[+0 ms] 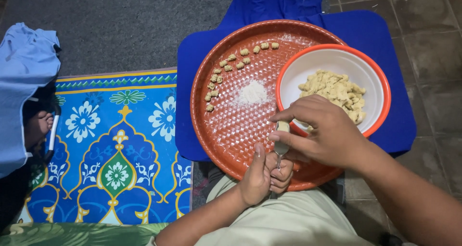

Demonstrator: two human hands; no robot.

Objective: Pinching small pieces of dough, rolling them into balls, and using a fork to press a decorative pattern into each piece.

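**A:** So we're looking straight down at a round reddish-brown tray (pixel 226 126) with a woven texture, sitting on a blue cloth (pixel 385 34) spread over the floor. Our left hand (pixel 262 174) is clenching the handle of a metal fork or spoon (pixel 280 147), hard to tell which, with the thumb lying up along it.

**B:** And the right hand (pixel 320 133)?

**A:** We're pinching with it. Its fingers (pixel 288 115) are pressing a small lump of pale dough (pixel 283 126) onto the head of the utensil, right at the near edge of the tray and just beside the bowl.

**B:** Which bowl are we talking about?

**A:** A white bowl (pixel 370 65) with an orange rim, resting on the right side of the tray. It's holding a heap of cut dough bits (pixel 334 92).

**B:** Anything else on the tray?

**A:** A little mound of flour (pixel 252 93) near the middle, and a curved row of shaped pieces (pixel 231 68) running along the upper left part, well apart from our hands.

**B:** And off to the left?

**A:** A blue patterned mat (pixel 115 150) with flowers, plus someone else's foot (pixel 38 126) under light blue fabric (pixel 24 77) at the edge.
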